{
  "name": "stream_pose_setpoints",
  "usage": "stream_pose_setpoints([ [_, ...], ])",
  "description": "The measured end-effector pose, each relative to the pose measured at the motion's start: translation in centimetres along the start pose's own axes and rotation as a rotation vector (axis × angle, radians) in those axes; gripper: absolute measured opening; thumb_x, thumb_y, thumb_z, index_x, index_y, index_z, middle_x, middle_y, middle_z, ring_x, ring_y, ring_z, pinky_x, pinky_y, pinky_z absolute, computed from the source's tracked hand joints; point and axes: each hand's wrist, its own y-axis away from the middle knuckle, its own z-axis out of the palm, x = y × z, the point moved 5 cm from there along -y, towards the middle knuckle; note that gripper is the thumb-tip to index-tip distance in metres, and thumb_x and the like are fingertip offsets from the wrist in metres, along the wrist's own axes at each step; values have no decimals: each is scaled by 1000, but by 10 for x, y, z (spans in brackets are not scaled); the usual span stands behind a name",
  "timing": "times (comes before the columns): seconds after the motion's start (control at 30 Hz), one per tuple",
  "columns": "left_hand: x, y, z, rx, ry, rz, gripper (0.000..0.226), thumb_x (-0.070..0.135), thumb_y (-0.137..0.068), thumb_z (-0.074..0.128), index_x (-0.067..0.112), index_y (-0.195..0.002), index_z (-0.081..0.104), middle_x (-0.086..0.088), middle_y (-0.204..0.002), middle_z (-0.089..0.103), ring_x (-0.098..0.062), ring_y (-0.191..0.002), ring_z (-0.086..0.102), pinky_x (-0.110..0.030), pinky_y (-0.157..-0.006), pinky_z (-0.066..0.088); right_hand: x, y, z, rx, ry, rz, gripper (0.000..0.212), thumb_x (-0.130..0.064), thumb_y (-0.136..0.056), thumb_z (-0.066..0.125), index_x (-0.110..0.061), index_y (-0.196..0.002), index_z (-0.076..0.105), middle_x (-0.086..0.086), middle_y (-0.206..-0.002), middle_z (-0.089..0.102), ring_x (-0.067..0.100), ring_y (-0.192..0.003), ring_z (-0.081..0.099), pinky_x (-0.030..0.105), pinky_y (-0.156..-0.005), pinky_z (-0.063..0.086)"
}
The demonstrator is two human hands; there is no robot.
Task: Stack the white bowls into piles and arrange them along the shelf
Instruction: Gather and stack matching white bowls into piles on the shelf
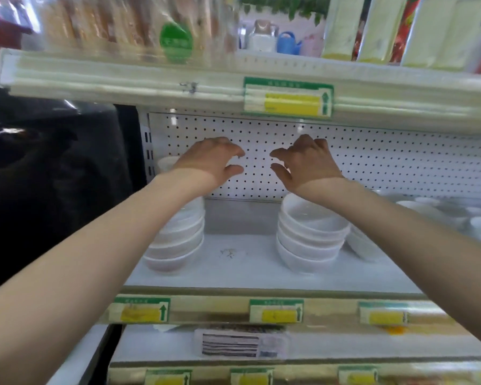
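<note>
Two piles of white bowls stand on the white shelf (245, 269). The left pile (175, 240) is partly hidden behind my left forearm. The right pile (310, 237) holds several bowls, with my right wrist above it. Between the two piles the shelf is bare. My left hand (208, 162) and my right hand (303, 162) hover above the piles in front of the pegboard back wall, fingers loosely curved toward each other, holding nothing. More white bowls (361, 244) lie behind my right forearm, and loose ones (431, 211) sit further right.
The shelf above (150, 81) hangs low over my hands and carries a price label (288, 97). A white bowl rim (167, 162) shows behind the left hand. A packaged item (242, 343) lies on the shelf below. Dark space lies left of the shelf unit.
</note>
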Motion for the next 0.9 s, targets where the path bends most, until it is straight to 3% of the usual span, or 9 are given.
stream_pose_setpoints([
  [0.3,120,-50,33,-11,53,61,42,41,-99,49,28,-139,50,2,-146,46,-22,-132,43,-34,-106,32,133,51,7,-54,-41,34,38,-39,-100,42,-29,-134,57,0,-105,72,26,-126,42,41,-100,32],
  [0.53,203,-92,63,-29,93,47,44,40,-98,51,28,-140,49,2,-146,46,-22,-132,43,-34,-105,32,233,73,25,-81,-73,39,37,-37,-101,42,-30,-134,57,4,-109,71,29,-122,45,41,-96,35],
  [0.9,254,-119,108,-150,76,-20,48,35,-98,53,22,-144,45,-4,-145,44,-25,-131,43,-32,-101,34,298,81,70,-170,-140,93,36,-37,-99,41,-34,-131,58,6,-101,71,29,-115,49,41,-91,36],
])
